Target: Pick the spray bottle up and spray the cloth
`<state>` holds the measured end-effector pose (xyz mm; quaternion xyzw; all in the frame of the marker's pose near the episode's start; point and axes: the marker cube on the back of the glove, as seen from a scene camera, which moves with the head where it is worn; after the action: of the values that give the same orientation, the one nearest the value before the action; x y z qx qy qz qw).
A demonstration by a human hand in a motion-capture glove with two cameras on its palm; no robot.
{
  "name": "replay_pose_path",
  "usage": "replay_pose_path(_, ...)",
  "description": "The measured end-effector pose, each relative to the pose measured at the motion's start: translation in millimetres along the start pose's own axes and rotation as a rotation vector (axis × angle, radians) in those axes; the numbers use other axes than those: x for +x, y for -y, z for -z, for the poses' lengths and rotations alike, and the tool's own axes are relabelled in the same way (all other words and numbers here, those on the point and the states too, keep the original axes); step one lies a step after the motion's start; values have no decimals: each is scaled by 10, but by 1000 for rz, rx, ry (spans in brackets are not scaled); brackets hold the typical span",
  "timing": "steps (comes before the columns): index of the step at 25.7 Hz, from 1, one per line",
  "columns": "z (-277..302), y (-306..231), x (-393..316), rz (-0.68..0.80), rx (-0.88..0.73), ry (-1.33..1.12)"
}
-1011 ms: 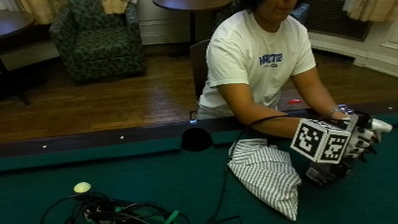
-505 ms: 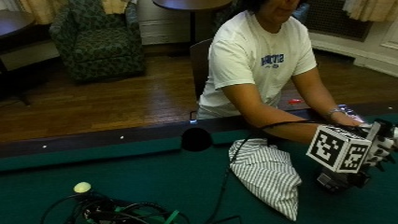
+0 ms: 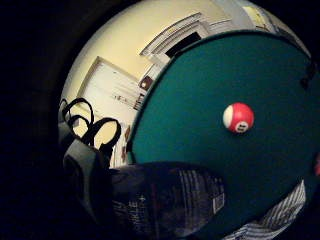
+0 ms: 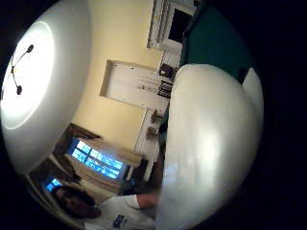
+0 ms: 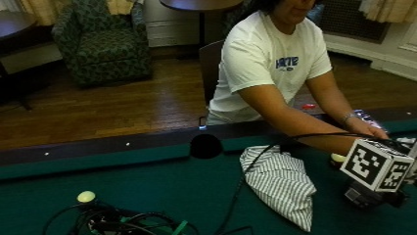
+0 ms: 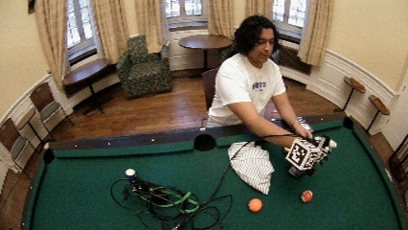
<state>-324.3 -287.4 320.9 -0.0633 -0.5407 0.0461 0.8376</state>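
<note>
On green felt, striped cloth [image 5: 281,182] lies bunched, apparently unsprayed. Right hand [image 6: 317,151] beside it, fingers seemingly wrapped round spray bottle [image 3: 165,200]. Pickup likely done; spraying remains.

White-and-grey striped cloth [image 5: 281,182] on green felt [image 5: 150,191]; red-and-white ball [image 3: 238,117].

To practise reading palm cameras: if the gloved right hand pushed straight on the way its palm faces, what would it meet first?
The spray bottle, lying close across the palm of the right hand. Past it, probably the green table felt near the striped ball; depth is unclear.
</note>
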Motion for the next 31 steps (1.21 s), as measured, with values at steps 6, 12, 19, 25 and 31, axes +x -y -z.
replay_pose_path(6, 3, -34, 23, -13, -37, 25)
replay_pose_path(12, 42, -88, 41, -32, -12, -22)
replay_pose_path(19, 104, -149, 60, -33, 36, -109)
replay_pose_path(25, 129, -176, 84, -51, 15, -117)
replay_pose_path(31, 138, -191, 116, -76, -35, -107)
